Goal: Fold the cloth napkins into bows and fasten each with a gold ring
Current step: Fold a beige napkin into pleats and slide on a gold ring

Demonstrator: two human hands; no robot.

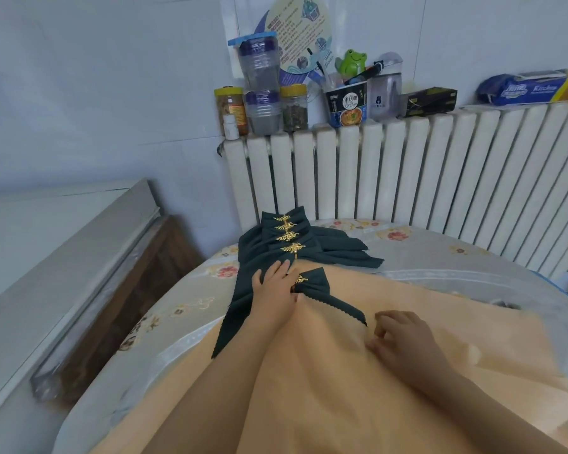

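Item: dark green napkin bow [315, 281], fifth of its kind, already cinched by a gold leaf ring [301, 279].

Step, as judged: setting the finished bow down to join the row; the next move likely calls for a fresh napkin and ring.

Left hand [274, 283]: fingers straight, pressing flat on the bow's near wing, thumb side just touching the ring.

Right hand [397, 335]: resting on the orange cloth [309, 388], fingers loosely curled, holding nothing, near the bow's trailing tail.

Beyond the left fingertips: four finished bows [287, 235], stacked overlapping, each with its ring.

Behind these: a white radiator [407, 175].
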